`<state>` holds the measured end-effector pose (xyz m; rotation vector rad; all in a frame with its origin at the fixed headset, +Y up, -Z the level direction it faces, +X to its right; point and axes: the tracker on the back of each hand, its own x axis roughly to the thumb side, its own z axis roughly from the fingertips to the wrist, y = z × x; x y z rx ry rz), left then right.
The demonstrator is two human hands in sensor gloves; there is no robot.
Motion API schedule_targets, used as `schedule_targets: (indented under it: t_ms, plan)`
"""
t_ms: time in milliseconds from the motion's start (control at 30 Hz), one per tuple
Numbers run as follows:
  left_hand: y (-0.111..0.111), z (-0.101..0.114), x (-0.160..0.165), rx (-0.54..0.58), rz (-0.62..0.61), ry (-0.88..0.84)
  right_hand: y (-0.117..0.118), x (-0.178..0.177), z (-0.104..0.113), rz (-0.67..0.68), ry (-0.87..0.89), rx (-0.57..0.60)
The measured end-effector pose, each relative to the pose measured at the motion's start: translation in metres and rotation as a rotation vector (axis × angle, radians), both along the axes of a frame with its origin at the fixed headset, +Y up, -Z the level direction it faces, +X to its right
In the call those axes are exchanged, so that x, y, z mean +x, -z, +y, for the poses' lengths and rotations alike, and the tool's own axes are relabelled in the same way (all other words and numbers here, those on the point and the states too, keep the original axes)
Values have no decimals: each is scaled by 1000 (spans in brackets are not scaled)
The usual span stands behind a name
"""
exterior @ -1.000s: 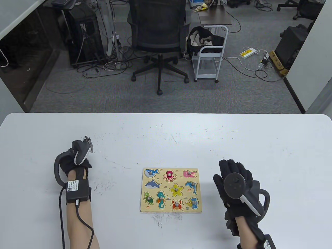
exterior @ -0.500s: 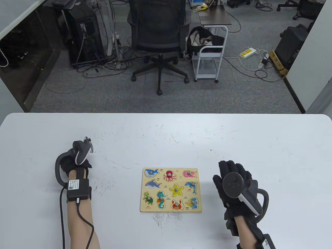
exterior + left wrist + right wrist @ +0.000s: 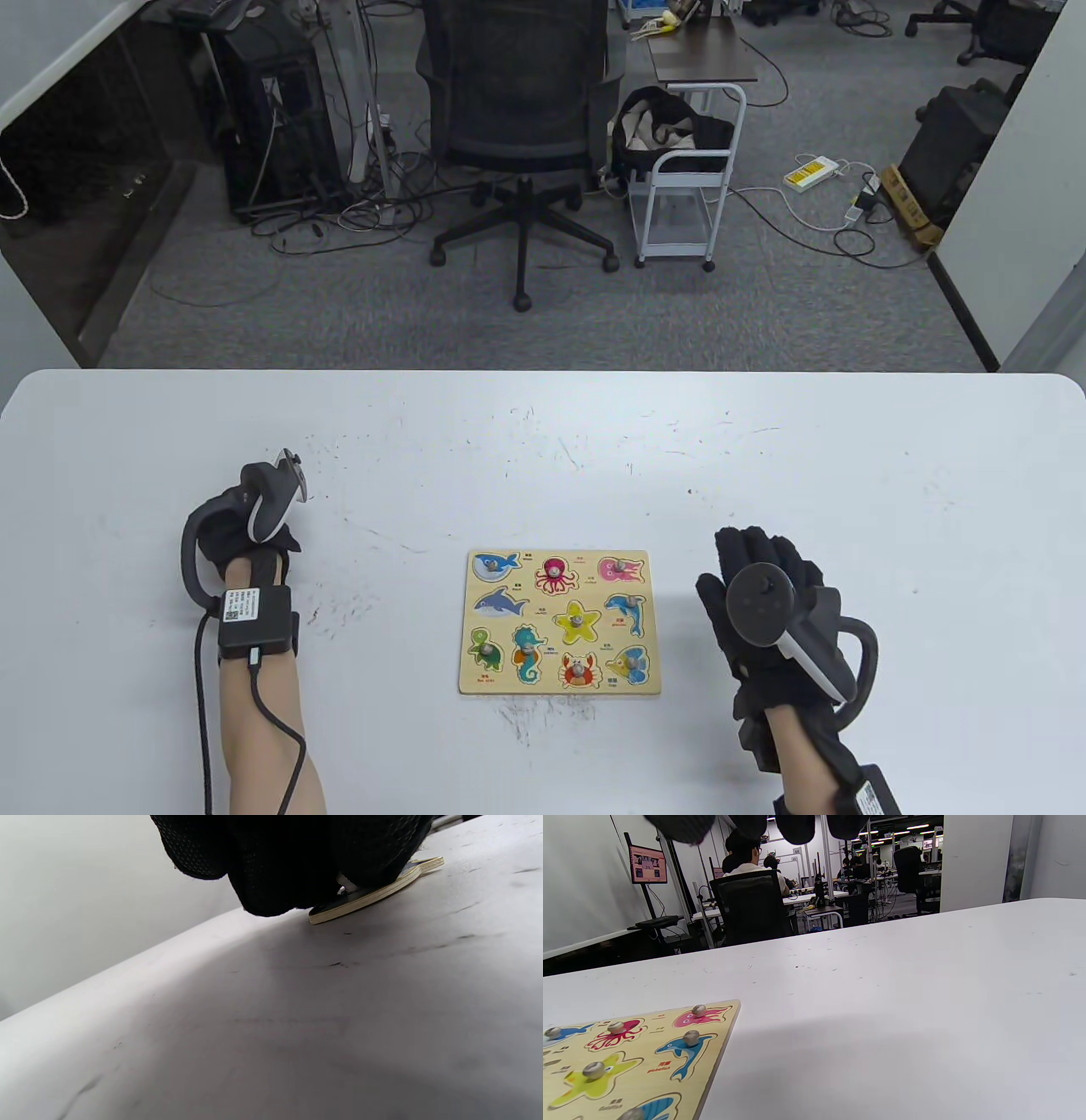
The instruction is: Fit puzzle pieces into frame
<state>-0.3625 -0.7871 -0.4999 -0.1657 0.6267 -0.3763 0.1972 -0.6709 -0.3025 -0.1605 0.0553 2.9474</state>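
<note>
Hands barely moved: left hand (image 3: 242, 535) stays pinching loose piece (image 3: 373, 893) on bench (image 3: 543, 441); right hand (image 3: 764, 603) flat, fingers apart, beside frame (image 3: 560, 621). Shark slot unfilled.

The puzzle frame (image 3: 560, 621) is a pale wooden board lying flat on the table, a little skewed, between the two hands; it holds three rows of sea-animal pieces, each with a small knob, except the shark slot (image 3: 499, 602) in the middle row's left place, which shows no knob; the starfish piece (image 3: 577, 621) is yellow and sits in the centre; one loose piece (image 3: 373, 893), thin plywood with a dark face, lies on the table well left of the board, under the left hand's fingers.
</note>
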Motion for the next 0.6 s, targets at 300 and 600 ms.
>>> schedule_targets:
  t_ms: [300, 600]
  plan:
    - [-13, 22, 28, 78, -125, 5, 1, 1, 0, 0, 6, 14]
    - [-48, 73, 110, 220, -411, -23, 1, 0, 0, 1, 1, 14]
